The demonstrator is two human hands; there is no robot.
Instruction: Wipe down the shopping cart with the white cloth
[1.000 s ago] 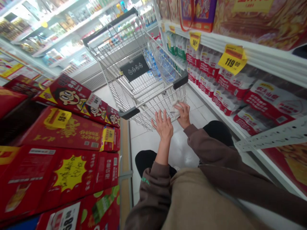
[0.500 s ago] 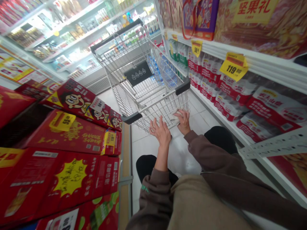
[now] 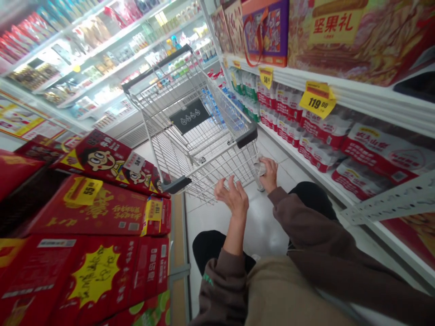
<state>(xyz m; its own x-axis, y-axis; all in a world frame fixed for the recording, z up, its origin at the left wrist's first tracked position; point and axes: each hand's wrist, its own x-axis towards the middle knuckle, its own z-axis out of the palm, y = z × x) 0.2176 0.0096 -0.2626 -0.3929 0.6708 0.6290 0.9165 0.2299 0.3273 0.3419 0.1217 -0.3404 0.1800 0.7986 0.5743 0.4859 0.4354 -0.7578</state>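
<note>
A metal shopping cart stands in the aisle in front of me, its basket seen from the near end. My right hand presses a white cloth against the cart's lower right corner post. My left hand hovers in the air just short of the wire end of the basket, fingers loosely spread and holding nothing. Both arms wear brown sleeves.
Stacked red gift boxes with yellow price tags crowd the left side. On the right, shelves hold shrink-wrapped water bottle packs under a yellow 119.00 tag. White tiled floor lies between them; more shelves stand beyond the cart.
My right hand with the cloth has slid from the middle of the cart's near wire end rightward and down to the corner post. My left hand has drawn back slightly.
</note>
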